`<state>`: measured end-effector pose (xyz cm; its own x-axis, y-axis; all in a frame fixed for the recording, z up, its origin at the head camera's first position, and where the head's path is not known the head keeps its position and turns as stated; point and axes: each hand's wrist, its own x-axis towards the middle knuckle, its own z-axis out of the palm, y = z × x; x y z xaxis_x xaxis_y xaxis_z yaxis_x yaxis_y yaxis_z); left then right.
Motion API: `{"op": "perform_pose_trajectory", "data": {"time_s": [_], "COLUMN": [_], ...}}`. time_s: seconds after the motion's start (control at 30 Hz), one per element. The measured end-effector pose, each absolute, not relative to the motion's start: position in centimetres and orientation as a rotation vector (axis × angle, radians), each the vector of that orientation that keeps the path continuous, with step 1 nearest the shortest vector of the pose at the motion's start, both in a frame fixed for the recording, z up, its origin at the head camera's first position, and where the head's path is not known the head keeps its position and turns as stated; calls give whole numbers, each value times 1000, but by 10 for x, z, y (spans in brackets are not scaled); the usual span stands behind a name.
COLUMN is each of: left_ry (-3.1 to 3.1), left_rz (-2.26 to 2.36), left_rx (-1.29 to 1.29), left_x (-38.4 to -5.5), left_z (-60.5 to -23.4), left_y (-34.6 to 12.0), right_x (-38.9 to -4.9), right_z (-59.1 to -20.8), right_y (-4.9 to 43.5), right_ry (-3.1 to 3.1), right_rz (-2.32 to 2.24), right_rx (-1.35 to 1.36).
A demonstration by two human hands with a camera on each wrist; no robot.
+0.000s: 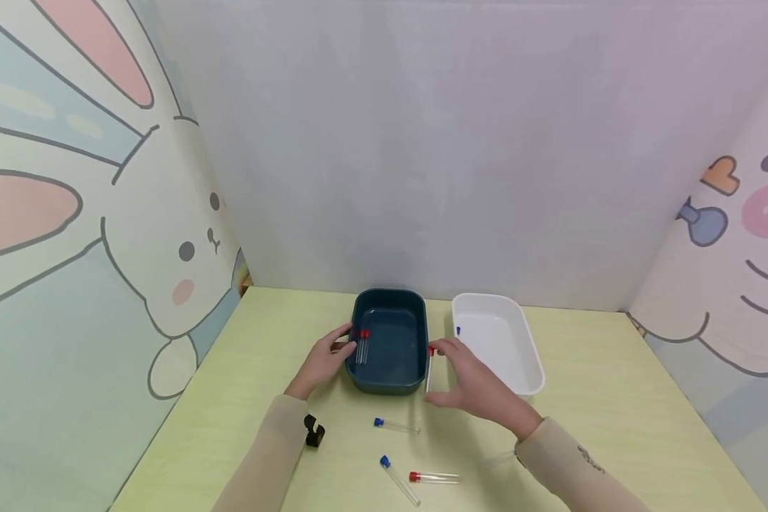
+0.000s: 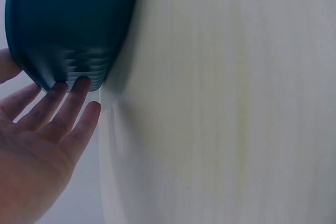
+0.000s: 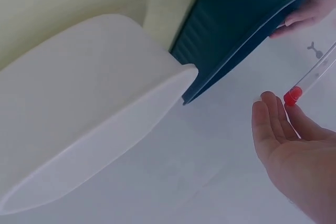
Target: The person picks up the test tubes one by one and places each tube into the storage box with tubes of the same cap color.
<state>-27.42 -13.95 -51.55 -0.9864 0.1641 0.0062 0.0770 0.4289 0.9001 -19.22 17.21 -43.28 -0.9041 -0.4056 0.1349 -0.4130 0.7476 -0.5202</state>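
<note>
My left hand (image 1: 322, 364) holds the left side of a dark teal plastic bin (image 1: 397, 347), thumb at the rim. In the left wrist view, its fingers (image 2: 73, 106) touch the bin's outer wall. Red-capped test tubes (image 1: 362, 350) lie inside the bin at the left. Beside the bin's right wall, my right hand (image 1: 480, 384) pinches a clear test tube (image 1: 429, 373) with a red cap. That tube stands nearly upright in the head view, cap at the fingertips. In the right wrist view, the red cap (image 3: 293, 96) shows at the fingertips.
A white bin (image 1: 535, 352) stands to the right, with a blue cap (image 1: 458, 331) at its left side. Blue-capped tubes (image 1: 400, 427) and a red-capped tube (image 1: 438, 478) lie in front. A black clip-like object (image 1: 314, 432) sits by the left sleeve.
</note>
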Motion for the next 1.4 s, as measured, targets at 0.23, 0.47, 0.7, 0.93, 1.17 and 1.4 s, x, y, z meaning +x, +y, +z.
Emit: {"op": "perform_pose_trajectory", "data": {"time_s": [0.23,0.47,0.7,0.93,1.17,1.4], "left_ry": [2580,2575,2587,2589,2600,2590], "left_rz": [1622,1635,1625,1628,1623,1618], "left_rx": [211,218,221,234,225,232], "left_x": [-276,-278,-277,-276,-275,-276], "left_z": [-517,-518,-517,-519,-518,-518], "left_y": [-141,-141,-141,-142,-144,-141], "right_x": [-210,-226,-239,-252,-264,-274], "right_z": [-428,-424,-423,-426,-432,-441], "right_y": [168,163,159,153,145,142], "right_ry": [-2895,-2911,-2933,-2972,-2998,-3004], "right_rz": [915,951,975,1005,1043,1059], "right_rx": [710,700,693,659,630,635]}}
